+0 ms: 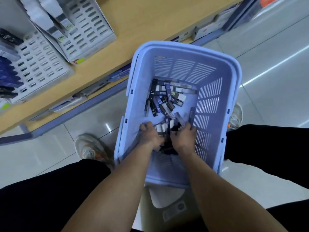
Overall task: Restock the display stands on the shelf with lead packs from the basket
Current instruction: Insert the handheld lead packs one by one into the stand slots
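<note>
The lead packs (163, 100): slim black, violet and clear cases marked HB, in the basket (234, 91). Left hand (151, 137), right hand (184, 137): grip apparently curled round several.

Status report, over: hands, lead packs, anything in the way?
Left hand and right hand down in basket, each gripping lead packs. More loose on basket floor. Display stands on shelf untouched. Nothing seen in the way.

Lilac slotted basket (181, 52), black-and-white lead packs (164, 99), tan shelf (147, 25).
</note>
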